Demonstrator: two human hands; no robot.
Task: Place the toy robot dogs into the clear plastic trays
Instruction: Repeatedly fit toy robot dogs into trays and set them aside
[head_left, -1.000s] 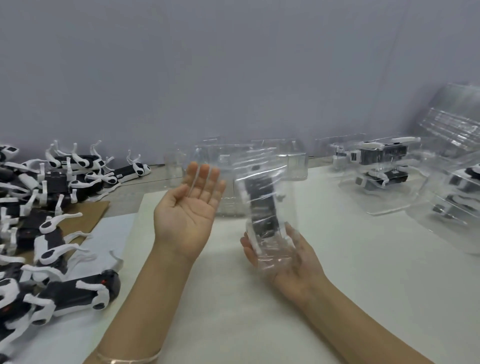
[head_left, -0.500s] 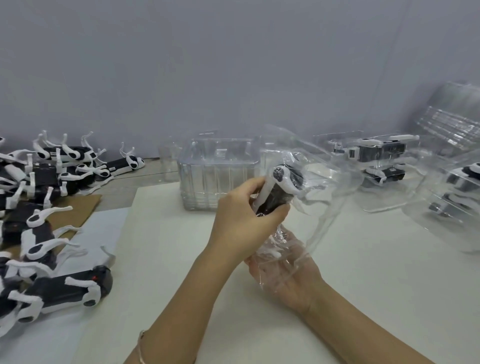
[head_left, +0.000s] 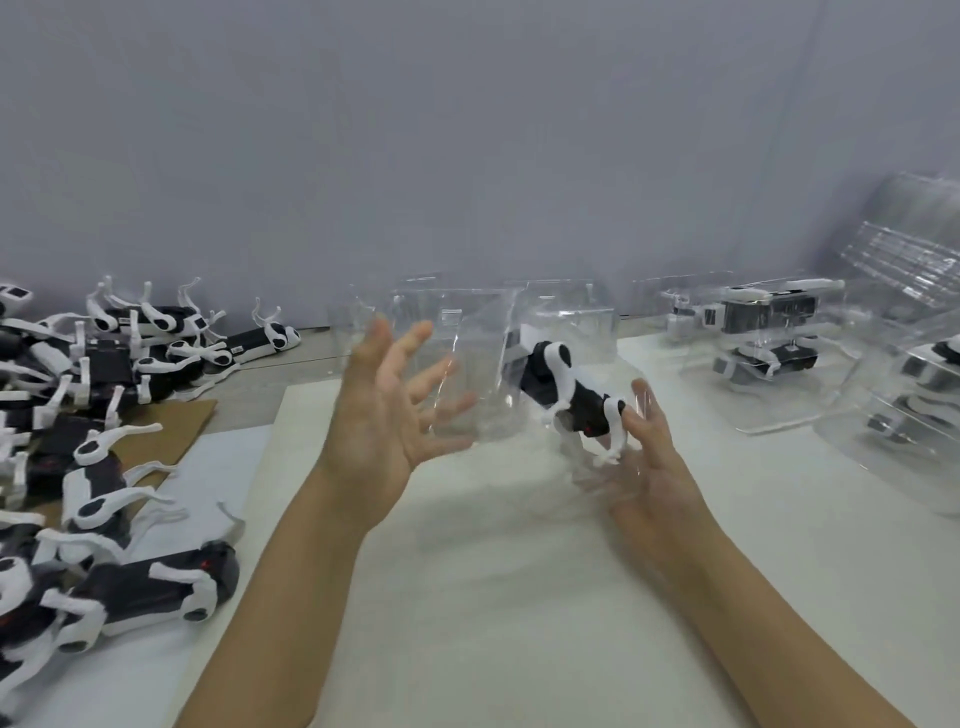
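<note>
A black-and-white toy robot dog (head_left: 566, 395) sits tilted inside a clear plastic tray (head_left: 470, 379) that is held up above the white mat (head_left: 467, 571). My left hand (head_left: 389, 415) is at the tray's left side with its fingers spread wide and straight; it grips nothing. My right hand (head_left: 647, 462) is below and to the right of the dog, palm up under the tray's lower end, fingers stretched up beside the dog's rear legs. This hand is blurred.
A pile of several loose toy dogs (head_left: 98, 415) lies at the left on brown cardboard (head_left: 171, 436). Empty clear trays (head_left: 566, 317) stand at the back. Filled trays (head_left: 758, 332) and more clear packaging (head_left: 914, 395) crowd the right side.
My left hand has let go of the dog and spread open to the tray's left. The dog now lies lower and further right in the tray, and my right hand's fingers have opened.
</note>
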